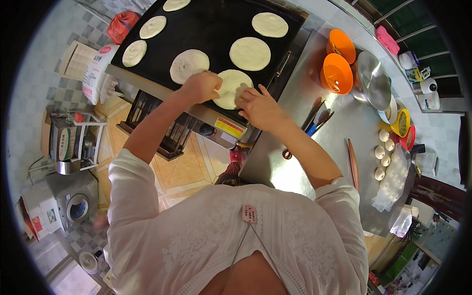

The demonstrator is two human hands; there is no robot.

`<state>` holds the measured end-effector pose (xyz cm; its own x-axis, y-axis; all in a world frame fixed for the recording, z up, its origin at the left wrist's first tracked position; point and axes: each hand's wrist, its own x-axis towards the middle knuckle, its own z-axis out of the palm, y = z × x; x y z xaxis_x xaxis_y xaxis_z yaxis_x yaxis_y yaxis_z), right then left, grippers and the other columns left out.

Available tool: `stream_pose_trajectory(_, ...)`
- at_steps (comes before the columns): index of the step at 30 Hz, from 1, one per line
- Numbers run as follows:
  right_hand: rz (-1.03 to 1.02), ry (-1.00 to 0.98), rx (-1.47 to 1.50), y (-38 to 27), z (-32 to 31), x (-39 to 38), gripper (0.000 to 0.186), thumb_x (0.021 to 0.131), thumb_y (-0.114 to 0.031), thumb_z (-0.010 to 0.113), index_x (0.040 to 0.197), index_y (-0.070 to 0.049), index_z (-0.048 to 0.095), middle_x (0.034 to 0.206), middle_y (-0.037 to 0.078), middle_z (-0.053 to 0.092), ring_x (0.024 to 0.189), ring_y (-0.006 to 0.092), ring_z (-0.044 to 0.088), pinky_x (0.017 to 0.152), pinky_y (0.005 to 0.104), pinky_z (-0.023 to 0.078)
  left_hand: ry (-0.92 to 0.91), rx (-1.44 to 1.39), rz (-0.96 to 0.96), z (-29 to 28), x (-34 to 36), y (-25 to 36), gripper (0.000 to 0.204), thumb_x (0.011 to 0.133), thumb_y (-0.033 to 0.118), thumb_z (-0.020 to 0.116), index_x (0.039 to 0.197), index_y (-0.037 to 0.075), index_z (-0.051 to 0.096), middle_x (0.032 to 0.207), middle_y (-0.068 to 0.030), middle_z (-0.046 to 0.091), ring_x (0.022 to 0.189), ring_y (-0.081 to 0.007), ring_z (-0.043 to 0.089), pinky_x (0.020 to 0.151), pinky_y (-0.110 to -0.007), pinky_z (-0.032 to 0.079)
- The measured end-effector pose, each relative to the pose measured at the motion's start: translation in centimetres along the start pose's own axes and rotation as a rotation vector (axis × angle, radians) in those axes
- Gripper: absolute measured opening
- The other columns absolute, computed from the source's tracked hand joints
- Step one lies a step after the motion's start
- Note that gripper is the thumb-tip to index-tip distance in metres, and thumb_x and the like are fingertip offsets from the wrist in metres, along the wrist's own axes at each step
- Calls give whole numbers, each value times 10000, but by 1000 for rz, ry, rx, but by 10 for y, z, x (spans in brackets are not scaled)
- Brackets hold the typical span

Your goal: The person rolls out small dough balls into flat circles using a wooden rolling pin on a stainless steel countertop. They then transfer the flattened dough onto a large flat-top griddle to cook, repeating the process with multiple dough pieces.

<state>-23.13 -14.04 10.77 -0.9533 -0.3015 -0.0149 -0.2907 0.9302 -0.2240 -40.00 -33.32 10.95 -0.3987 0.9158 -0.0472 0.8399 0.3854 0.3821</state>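
A black flat griddle (pixel 211 29) carries several round pale flatbreads. The nearest flatbread (pixel 231 86) lies at the griddle's front edge, and both my hands touch it. My left hand (pixel 200 86) rests on its left rim with the fingers curled over the dough. My right hand (pixel 258 105) presses on its lower right rim, fingers spread. Other flatbreads (pixel 250 53) lie further back on the griddle.
A steel counter (pixel 295 162) to the right holds two orange bowls (pixel 337 73), a steel lid (pixel 372 81), a wooden rolling pin (pixel 352 164), small dough balls (pixel 382 152) and a plastic bag. On the tiled floor at left stand a flour sack (pixel 96 73) and a washing machine (pixel 69 206).
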Motion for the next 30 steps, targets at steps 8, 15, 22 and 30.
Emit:
stream_pose_trajectory(8,36,314,46,44,-22,-8,141,863,-155,645,942,-99,747,1061,40,703,1230,250,553,1086,513,388,25,-102,-100,-14,0,14,208,737,165,771,792,55,603,811,-117,648,794,-325,649,694,-423,518)
stream_pose_trajectory(15,38,-3,-24,20,-17,4,177,905,-223,676,1027,-109,736,1180,32,663,1289,231,513,1142,501,355,-71,19,-24,9,9,31,145,778,162,743,828,55,660,790,-127,665,776,-342,662,685,-426,522)
stream_pose_trajectory(22,104,378,143,59,-34,-18,175,908,-165,647,1048,-108,735,1163,30,685,1274,231,527,1121,499,369,49,-139,-229,-46,0,-10,144,835,165,739,875,33,697,786,-104,697,715,-222,669,710,-338,529)
stream_pose_trajectory(30,9,95,42,24,-5,-3,265,904,-289,674,1068,-89,731,1184,56,685,1332,253,487,1154,527,320,-197,-209,-222,-6,7,-21,144,830,165,737,862,31,692,745,-87,683,691,-183,651,669,-321,509)
